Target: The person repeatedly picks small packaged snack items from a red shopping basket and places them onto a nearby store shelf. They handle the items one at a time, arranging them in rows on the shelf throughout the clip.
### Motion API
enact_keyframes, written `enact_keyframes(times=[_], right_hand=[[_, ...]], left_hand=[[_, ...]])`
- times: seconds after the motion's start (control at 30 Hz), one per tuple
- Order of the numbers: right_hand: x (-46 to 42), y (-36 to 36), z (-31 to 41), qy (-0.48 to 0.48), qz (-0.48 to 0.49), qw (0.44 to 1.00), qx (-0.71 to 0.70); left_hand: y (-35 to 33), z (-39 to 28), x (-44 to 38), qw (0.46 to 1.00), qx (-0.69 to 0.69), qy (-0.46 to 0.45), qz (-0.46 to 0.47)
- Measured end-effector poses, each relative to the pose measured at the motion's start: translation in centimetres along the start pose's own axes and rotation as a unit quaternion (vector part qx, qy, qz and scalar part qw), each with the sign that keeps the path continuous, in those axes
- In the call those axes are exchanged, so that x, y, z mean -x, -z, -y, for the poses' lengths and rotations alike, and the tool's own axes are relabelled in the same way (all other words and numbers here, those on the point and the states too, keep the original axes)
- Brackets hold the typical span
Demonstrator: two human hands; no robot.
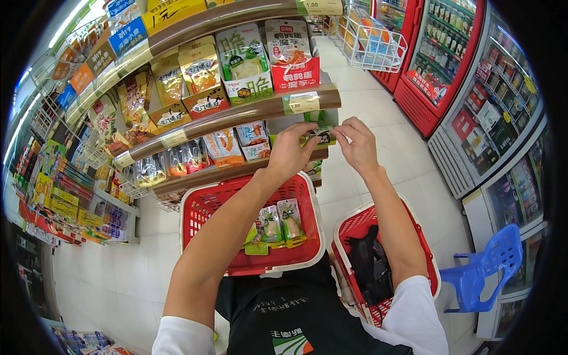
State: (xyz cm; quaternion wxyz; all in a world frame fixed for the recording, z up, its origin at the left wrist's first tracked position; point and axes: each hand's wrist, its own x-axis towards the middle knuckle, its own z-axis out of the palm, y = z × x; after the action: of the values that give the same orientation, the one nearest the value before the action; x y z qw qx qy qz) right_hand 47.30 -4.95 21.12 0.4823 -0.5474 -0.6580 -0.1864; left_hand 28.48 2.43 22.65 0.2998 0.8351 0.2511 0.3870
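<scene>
Both of my hands meet at the right end of a store shelf, just below its price rail (310, 102). The fingers and thumb of my left hand (290, 148) pinch a small green and dark package (318, 138). At its right side, the fingertips of my right hand (355, 142) are closed together; whether they grip the package is hard to tell. Under my left forearm stands a red plastic shopping basket (208, 199) with a white rim, holding several green and white snack packets (290, 222).
A second red basket (355, 217) with a black bag (368, 266) inside stands at right. Beyond it are a blue plastic chair (479, 270) and drinks coolers (443, 49). A white wire basket (377, 49) juts out past the shelf. Boxed snacks (248, 88) fill the shelf above.
</scene>
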Motion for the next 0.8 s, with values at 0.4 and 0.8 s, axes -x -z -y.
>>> enact_keyframes(times=[0.4, 0.8], right_hand=[[0.6, -1.1, 0.3, -0.097, 0.035, 0.992, -0.07], [2.9, 1.6, 0.9, 0.029, 0.003, 0.999, -0.025]], left_hand=[[-0.4, 1.8, 1.0, 0.999, -0.018, -0.003, -0.04], [-4.2, 2.1, 2.4, 0.976, 0.14, -0.051, -0.16]])
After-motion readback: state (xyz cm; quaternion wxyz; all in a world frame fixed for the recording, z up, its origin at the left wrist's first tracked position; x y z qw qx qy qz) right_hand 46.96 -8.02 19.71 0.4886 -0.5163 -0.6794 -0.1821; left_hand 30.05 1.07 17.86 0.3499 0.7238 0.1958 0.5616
